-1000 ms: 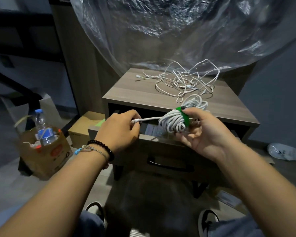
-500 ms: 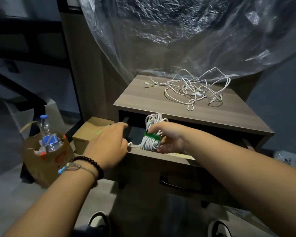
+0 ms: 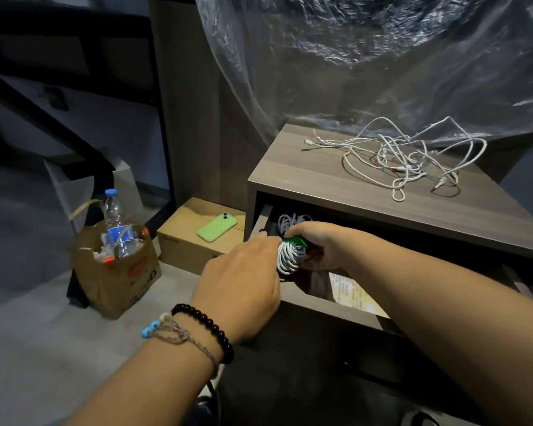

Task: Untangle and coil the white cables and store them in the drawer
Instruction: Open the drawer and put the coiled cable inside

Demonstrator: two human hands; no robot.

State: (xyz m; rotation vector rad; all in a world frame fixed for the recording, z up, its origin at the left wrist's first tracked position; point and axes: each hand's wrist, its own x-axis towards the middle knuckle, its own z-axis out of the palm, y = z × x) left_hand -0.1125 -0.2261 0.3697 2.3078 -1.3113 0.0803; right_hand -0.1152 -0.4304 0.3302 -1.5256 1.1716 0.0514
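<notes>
Head view, right hand [image 3: 323,244] grip pinching coiled cable [image 3: 290,256] over open drawer [image 3: 320,305], left hand [image 3: 243,284] grip unclear.

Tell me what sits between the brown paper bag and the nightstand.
In the head view, a cardboard box stands on the floor between the paper bag and the nightstand, with a green phone lying on top of it.

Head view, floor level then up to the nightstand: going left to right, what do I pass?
Brown paper bag holding a water bottle → cardboard box with a green phone on it → coiled white cable at the open drawer → tangled white cables.
</notes>
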